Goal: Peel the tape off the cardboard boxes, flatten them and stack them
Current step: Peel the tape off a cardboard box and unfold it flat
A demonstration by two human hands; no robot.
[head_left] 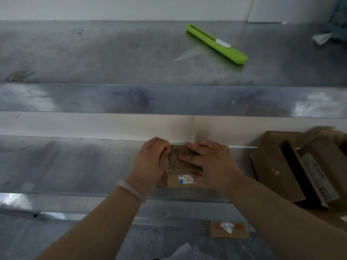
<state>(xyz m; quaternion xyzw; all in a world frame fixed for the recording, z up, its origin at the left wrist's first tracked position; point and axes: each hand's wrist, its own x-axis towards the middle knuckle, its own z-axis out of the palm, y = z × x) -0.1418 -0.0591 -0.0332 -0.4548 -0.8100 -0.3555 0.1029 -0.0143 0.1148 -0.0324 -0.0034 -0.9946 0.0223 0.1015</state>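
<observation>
- Metal shelf [75,162], lower tier: both forearms reach in from the near edge.
- Left hand [150,160]: fingers curled in, tips drawn together on the clear tape [171,153] at the far left corner of the box [173,180]. Looks like a pinch; the contact itself is partly hidden by the knuckles. Pale bracelet [132,191] on that wrist.
- Box: flat, brown, lying on the shelf between the two hands and partly under them, its far edge close to the back wall. White label [185,179] with a blue patch on its near half, just beside the right palm.
- Right hand [212,163]: fingers straight and spread, laid flat on top of the box, pressing it down; index finger points left toward the taped corner.
- Upper tier, right of centre: green cutter [216,43] lying diagonally, well apart from the hands; a clear scrap [187,54] just beside it.
- Far right, lower tier: pile of boxes [277,166], brown, tilted, leaning on one another, near the right forearm but apart from it.
- Below, under the shelf edge: small cardboard piece [242,230] with a handwritten sticker.
</observation>
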